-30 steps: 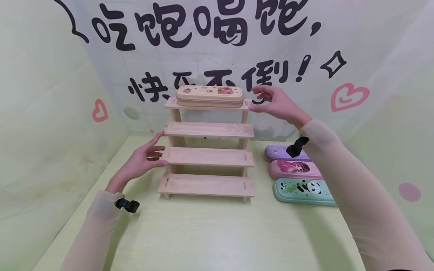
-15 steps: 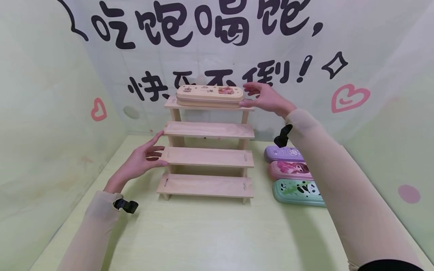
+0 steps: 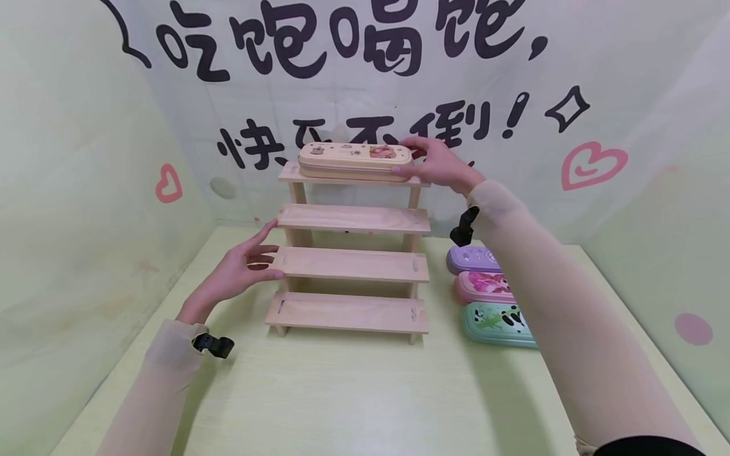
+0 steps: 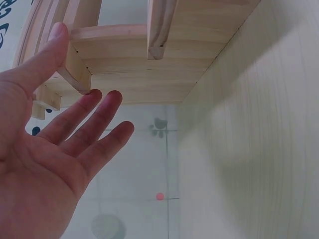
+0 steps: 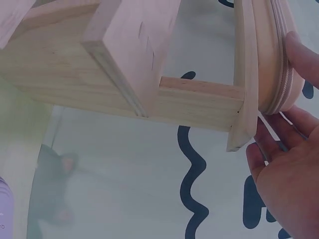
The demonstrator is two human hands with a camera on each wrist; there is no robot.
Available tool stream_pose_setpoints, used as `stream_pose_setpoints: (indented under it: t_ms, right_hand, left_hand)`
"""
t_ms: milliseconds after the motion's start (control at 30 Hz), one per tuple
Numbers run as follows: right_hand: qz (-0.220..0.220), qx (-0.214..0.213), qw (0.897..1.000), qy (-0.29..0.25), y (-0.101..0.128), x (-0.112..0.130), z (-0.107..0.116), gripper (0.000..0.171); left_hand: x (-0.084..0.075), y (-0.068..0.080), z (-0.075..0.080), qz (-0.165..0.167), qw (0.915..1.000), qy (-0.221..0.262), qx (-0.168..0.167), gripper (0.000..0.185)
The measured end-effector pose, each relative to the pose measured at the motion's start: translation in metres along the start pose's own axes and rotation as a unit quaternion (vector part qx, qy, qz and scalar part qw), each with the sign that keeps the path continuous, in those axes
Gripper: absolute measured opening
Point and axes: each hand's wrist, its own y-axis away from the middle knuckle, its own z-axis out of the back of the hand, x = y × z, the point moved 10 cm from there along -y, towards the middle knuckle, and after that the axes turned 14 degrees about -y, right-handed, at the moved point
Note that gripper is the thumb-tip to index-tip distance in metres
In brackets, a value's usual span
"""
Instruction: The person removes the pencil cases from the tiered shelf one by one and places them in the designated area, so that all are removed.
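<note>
Four-tier wooden display rack (image 3: 350, 263), stepped, standing on a pale green tabletop (image 3: 353, 392); taken here as the landmark. On its top tier: one beige pencil case (image 3: 355, 160), lying flat, long axis running left to right along the shelf, filling most of the shelf's length. Right hand (image 3: 436, 166) at the case's right end, off the rack's upper right corner; thumb in front and fingers behind the rounded end, touching it. In the right wrist view a fingertip lies against the case's zipped edge, but whether the fingers clamp it or merely rest on it cannot be told. The case extends leftward from this hand, along the shelf. Left hand (image 3: 242, 269) at the rack's left side, level with the second and third tiers; fingers straight and spread, holding nothing, tips against the shelf ends. It is well apart from the case; the right hand is much the nearer. Right of the rack, on the tabletop, in a row from back to front: purple pencil case (image 3: 470, 258), pink pencil case (image 3: 481, 288), green panda pencil case (image 3: 493, 322), each partly hidden behind the right sleeve.
</note>
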Motion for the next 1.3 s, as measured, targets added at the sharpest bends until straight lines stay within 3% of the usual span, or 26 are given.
stream_pose_setpoints:
  t_ms: [333, 700, 1300]
  right_hand:
    - [0.003, -0.002, 1.0, -0.017, 0.009, 0.001, 0.009, 0.07]
    - [-0.036, 0.016, 0.999, -0.016, 0.01, -0.007, 0.004, 0.083]
    - [-0.016, -0.047, 0.992, -0.114, 0.017, -0.019, 0.007, 0.071]
  left_hand:
    - [-0.001, -0.001, 0.001, -0.001, 1.0, -0.001, 0.004, 0.106]
    - [-0.001, -0.001, 0.001, 0.0, 1.0, 0.005, 0.005, 0.105]
    - [-0.001, 0.001, 0.0, -0.001, 1.0, 0.006, 0.002, 0.105]
